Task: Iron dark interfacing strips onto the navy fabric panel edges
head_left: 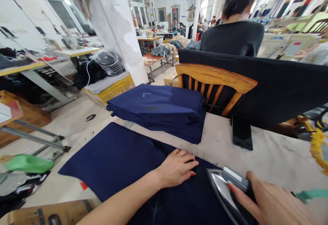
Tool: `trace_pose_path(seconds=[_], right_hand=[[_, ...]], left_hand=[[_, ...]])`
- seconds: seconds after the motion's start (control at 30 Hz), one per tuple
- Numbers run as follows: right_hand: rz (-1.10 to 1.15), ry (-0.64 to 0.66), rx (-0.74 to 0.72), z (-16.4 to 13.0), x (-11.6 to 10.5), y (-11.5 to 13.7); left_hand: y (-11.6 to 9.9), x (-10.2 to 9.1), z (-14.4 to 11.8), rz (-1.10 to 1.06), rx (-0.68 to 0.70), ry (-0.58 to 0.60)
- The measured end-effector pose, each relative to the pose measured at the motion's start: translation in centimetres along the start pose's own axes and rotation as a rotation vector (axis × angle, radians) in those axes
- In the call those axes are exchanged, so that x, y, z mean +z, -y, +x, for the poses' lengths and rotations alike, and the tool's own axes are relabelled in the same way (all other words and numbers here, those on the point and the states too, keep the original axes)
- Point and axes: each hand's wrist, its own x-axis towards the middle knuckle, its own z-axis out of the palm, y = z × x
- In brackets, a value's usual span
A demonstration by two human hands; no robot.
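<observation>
resting on the navy cloth [123, 156] over the table [271, 153], your left hand [175, 168] lies fingers curled (pinching or not, cannot tell). your right hand [271, 197] grips the iron [220, 185] at the cloth's right. best glide evenly, left fingers well clear.

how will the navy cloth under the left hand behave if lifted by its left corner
The navy cloth is probably floppy, judging by its thin edge and faint ripples. It may bunch rather than lift cleanly, since the left hand lies on it.
</observation>
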Motion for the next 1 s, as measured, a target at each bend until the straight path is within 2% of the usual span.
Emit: trace_pose_path(seconds=[0.1,0.2,0.33,0.43,0.53,0.67,0.83,0.9,1.0], right_hand=[[-0.028,0.074,-0.017,1.6,-1.9,2.6],[-0.08,0.143,-0.006,3.1,-2.8,4.6],[-0.124,0.198,0.029,4.2,-2.7,5.5],[-0.141,0.217,0.045,4.2,-2.6,5.4],[-0.117,0.223,-0.019,3.6,-2.5,5.5],[-0.123,0.251,-0.2,3.0,-2.6,6.3],[-0.168,0.257,-0.225,2.8,-3.4,7.2],[-0.159,0.241,-0.243,2.1,-3.4,6.2],[-0.12,0.272,-0.248,-0.3,-2.4,2.7]], left_hand=[[0.2,0.2,-0.3,-0.065,-0.012,-0.052],[0.6,0.3,-0.7,-0.195,-0.065,-0.198],[1.0,0.2,-1.1,-0.39,-0.199,-0.454],[1.0,0.1,-1.2,-0.459,-0.238,-0.513],[0.7,0.1,-1.2,-0.431,-0.204,-0.453],[0.3,0.1,-1.0,-0.344,-0.127,-0.287],[-0.1,0.0,-0.7,-0.26,-0.045,-0.097],[-0.2,0.0,-0.6,-0.226,-0.041,-0.072],[-0.4,0.0,-0.4,-0.173,-0.046,-0.053]])
